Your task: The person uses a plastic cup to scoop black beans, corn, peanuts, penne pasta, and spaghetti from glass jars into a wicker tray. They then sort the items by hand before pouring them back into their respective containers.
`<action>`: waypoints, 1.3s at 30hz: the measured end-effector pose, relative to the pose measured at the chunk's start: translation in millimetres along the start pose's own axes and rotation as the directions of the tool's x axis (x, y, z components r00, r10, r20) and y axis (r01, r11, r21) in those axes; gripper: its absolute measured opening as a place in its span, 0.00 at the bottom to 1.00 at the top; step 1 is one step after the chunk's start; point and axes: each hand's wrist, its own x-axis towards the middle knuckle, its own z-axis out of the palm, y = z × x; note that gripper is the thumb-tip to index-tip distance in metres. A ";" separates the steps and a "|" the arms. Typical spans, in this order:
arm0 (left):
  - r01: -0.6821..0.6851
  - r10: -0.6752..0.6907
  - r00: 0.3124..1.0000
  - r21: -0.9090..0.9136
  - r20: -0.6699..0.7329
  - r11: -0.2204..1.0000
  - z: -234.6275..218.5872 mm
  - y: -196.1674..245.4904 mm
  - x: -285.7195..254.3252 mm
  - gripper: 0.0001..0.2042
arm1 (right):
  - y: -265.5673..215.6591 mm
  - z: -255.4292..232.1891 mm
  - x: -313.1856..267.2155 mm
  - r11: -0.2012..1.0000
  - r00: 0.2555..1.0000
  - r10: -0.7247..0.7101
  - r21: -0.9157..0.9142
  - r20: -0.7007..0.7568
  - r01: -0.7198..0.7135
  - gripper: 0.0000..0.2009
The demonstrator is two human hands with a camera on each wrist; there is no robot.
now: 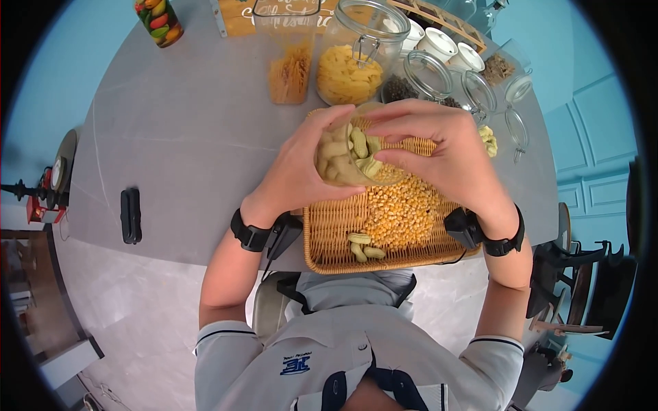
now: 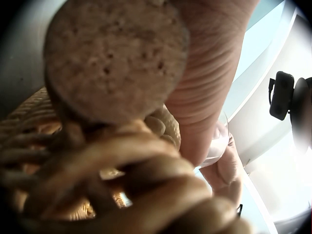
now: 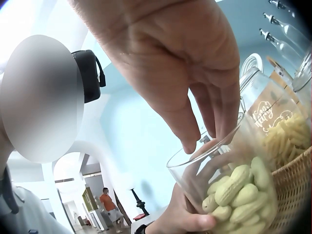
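Note:
My left hand [image 1: 295, 175] grips a clear glass jar [image 1: 346, 154] of pale green peanuts, tilted over a wicker basket [image 1: 329, 233]. My right hand [image 1: 439, 147] arches over the jar's mouth. In the right wrist view its fingers [image 3: 195, 73] reach down to the rim of the jar [image 3: 229, 180], and nothing shows between them. The basket holds a heap of corn kernels [image 1: 401, 212] and three loose peanuts [image 1: 362, 246]. In the left wrist view a round cork disc [image 2: 112, 53] sits close by the palm [image 2: 209, 73], above the basket rim [image 2: 146, 185]; whether it is held I cannot tell.
Behind the basket stand a jar of pasta [image 1: 353, 61], a tall spaghetti container [image 1: 291, 61] and several open clip-top jars [image 1: 439, 75]. A jar of mixed vegetables [image 1: 159, 20] is at the far left. A black device [image 1: 130, 216] lies near the table's left front edge.

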 end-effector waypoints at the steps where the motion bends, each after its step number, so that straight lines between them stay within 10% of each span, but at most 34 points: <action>1: -0.006 0.006 1.000 0.013 -0.010 1.000 0.3 -0.7 -0.2 0.53 | -1.2 -1.1 -0.4 0.999 0.998 -0.043 -0.010 -0.043 0.043 0.11; 5: -0.066 0.065 0.994 -0.010 -0.083 0.998 4.8 -7.6 -0.4 0.53 | -5.8 -10.1 -17.3 0.993 0.988 -0.117 -0.018 -0.104 0.116 0.08; 16: -0.081 0.093 0.991 0.120 -0.094 0.989 -0.8 -9.5 1.3 0.57 | 18.2 56.7 -65.8 0.962 0.749 -0.183 -0.041 0.637 0.269 0.23; 28: -0.062 0.070 0.994 0.096 -0.084 0.993 0.2 -8.2 1.2 0.55 | 18.7 70.4 -72.0 0.938 0.670 -0.206 -0.052 0.713 0.344 0.11; 39: -0.027 0.031 0.998 0.074 -0.051 0.997 0.3 -6.8 0.9 0.54 | 21.0 62.4 -66.3 0.960 0.796 -0.279 0.142 0.537 0.240 0.10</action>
